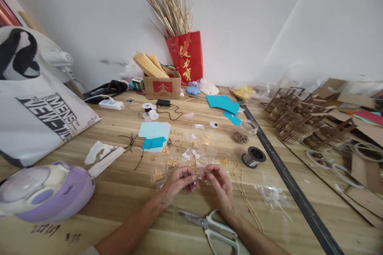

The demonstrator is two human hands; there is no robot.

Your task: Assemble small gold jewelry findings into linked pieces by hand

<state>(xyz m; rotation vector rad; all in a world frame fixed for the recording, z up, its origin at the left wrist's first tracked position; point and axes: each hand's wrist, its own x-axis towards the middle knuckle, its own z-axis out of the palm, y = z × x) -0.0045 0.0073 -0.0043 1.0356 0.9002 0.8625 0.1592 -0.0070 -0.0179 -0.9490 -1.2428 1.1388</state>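
Observation:
Low over the table's middle, my left hand [181,180] has its fingers curled into a pinch. Close beside it my right hand [220,183] pinches too, thumb against fingers. Something tiny and shiny shows at the fingertips, too small to name. Just beyond the hands lie small clear bags with gold beads [171,163] and silvery pieces [186,154]. Scissors with pale handles [222,229] lie near my right wrist, blades pointing left. A gold chain [243,191] stretches along the table right of my right hand.
A spool of thin wire [253,157] and a dish of brown beads [241,137] stand to the right. Brown lattice models [299,115] crowd the far right. Leftward are a purple-and-white machine [68,191] and a white bag [50,103]. A cardboard box [162,87] stands behind.

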